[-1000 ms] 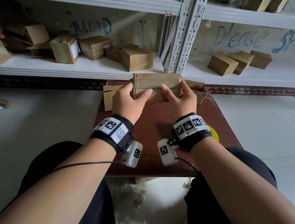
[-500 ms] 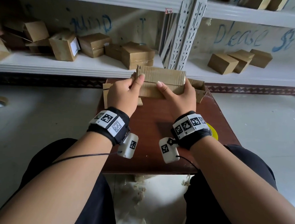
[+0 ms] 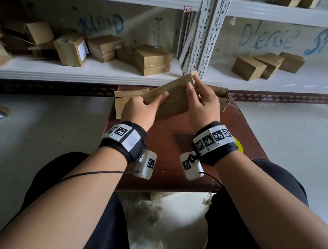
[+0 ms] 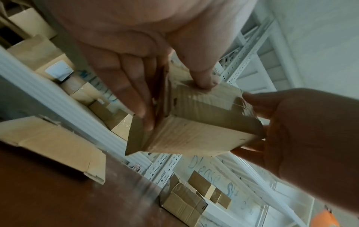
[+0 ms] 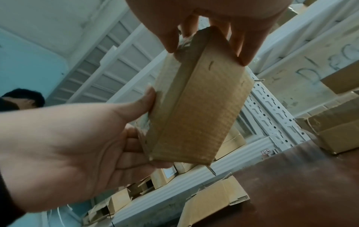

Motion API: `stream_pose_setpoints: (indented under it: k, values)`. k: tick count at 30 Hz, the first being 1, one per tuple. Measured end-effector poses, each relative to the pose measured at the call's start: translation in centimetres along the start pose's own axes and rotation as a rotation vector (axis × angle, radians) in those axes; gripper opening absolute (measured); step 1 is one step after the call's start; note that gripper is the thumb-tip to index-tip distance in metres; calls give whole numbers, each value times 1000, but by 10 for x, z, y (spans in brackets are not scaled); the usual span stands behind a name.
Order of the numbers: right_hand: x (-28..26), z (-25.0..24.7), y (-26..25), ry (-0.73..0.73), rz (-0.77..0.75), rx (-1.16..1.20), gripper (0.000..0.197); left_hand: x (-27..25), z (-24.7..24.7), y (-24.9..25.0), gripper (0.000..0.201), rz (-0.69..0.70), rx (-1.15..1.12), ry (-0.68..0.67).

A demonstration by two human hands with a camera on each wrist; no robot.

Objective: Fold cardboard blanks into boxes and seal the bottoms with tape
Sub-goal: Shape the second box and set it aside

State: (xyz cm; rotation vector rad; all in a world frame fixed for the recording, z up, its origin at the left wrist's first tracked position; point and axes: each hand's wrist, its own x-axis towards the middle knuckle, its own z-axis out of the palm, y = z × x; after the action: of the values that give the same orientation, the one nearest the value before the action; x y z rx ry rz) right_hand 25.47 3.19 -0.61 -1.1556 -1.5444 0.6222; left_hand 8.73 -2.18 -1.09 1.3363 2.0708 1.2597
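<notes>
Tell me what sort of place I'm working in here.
Probably a stockroom or packing area: slotted metal shelving stacked with taped cardboard boxes, flat blanks on a small brown table.

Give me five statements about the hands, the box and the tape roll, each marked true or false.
1. Both hands hold the box. True.
2. The box rests flat on the table. False: it is lifted and tilted.
3. The left hand holds a tape roll. False: the tape roll lies on the floor to the left.
4. Flat cardboard lies on the table behind the left hand. True.
5. The right hand hangs idle. False: it grips the box's upper end.
</notes>
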Motion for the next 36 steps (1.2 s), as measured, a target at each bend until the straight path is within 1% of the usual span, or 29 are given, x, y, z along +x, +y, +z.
stream_pose_setpoints:
  k: [1, 3, 4, 5, 7, 10, 12, 13, 14, 16, 18, 19, 20, 21, 24, 25, 26, 28, 29, 30, 32, 34, 36]
  values:
    - [0, -1, 0, -2, 7, -14, 70, 1, 0, 1, 73, 36, 15, 8]
    - [1, -4, 0, 18, 11, -56, 90, 2, 3, 4, 80, 104, 28, 23]
    - [1, -6, 1, 40, 9, -76, 96, 3, 5, 5, 82, 127, 24, 31]
    - [1, -7, 1, 64, 8, -96, 98, 5, 7, 3, 79, 152, 10, 23]
    - [3, -12, 0, 81, 16, -117, 91, 7, 7, 0, 73, 179, -8, -39]
    - [10, -19, 1, 88, 53, -72, 69, 14, 2, -4, 63, 198, -30, -142]
    - [13, -22, 1, 96, 89, -32, 63, 16, -5, -6, 47, 226, -52, -205]
    - [14, -23, 1, 98, 110, -6, 62, 13, -9, -5, 41, 237, -55, -218]
    - [13, -23, -1, 93, 118, -2, 60, 11, -13, -4, 44, 240, -59, -214]
    - [8, -21, -5, 56, 91, -31, 61, 6, -18, -3, 54, 214, -113, -168]
    - [2, -15, -6, 9, 22, -83, 74, 5, -17, -2, 61, 185, -161, -117]
    - [-1, -11, -6, -8, -10, -106, 80, 4, -18, -1, 66, 172, -150, -97]
    - [-3, -8, -5, -15, -30, -108, 82, 5, -18, -2, 71, 148, -127, -70]
    - [-3, -6, -4, -23, -28, -99, 78, 6, -19, -3, 75, 128, -110, -45]
    - [1, -8, -5, -61, -14, -122, 53, 3, -21, 2, 84, 105, -36, -17]
    - [2, -9, -4, -72, -20, -131, 49, 2, -21, 3, 93, 81, -23, -22]
    - [3, -8, -3, -92, -38, -145, 47, 2, -21, 4, 106, 40, -26, -35]
    - [0, -5, -3, -172, -108, -183, 45, 5, -22, 4, 143, -71, -67, -84]
    - [-3, -2, -3, -223, -147, -191, 44, 7, -24, 3, 156, -121, -101, -103]
    - [-6, 0, -3, -267, -184, -176, 42, 11, -26, 2, 165, -156, -136, -109]
    - [-12, 3, -3, -312, -269, -92, 38, 18, -30, 0, 177, -187, -176, -109]
    - [-14, 5, -3, -271, -359, -73, 44, 23, -31, 1, 182, -195, -177, -142]
    - [-13, 5, -5, -217, -386, -129, 48, 24, -27, -1, 184, -163, -170, -194]
